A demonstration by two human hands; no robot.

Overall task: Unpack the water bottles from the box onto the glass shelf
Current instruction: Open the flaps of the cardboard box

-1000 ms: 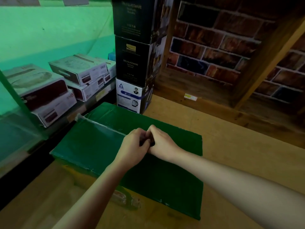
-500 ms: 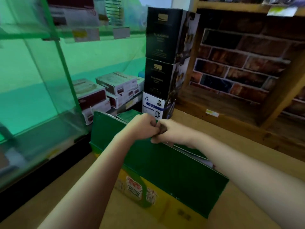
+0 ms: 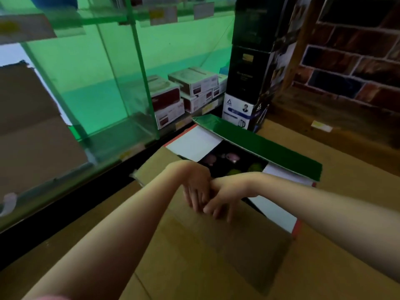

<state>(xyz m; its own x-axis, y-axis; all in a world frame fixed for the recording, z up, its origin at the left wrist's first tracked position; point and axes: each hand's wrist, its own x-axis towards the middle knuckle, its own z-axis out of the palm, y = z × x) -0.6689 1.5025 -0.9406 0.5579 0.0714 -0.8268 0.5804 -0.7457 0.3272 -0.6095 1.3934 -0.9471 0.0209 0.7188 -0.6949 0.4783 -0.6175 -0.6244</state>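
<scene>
The box (image 3: 216,191) lies on the wooden floor directly in front of the glass shelf (image 3: 121,135), flaps folded out, with pink and green bottle caps (image 3: 232,158) visible in its dark interior. The left hand (image 3: 195,189) and right hand (image 3: 225,195) rest side by side on the near brown flap (image 3: 227,241), fingers extended and relaxed, grasping nothing. Behind the box, stacked cartons (image 3: 249,83) carry print too blurred to read.

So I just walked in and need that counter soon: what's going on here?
A person is opening a box of water bottles on the wooden counter. Both hands, left hand and right hand, press the near flap down flat. Coloured bottle caps show inside; none is out yet.
</scene>
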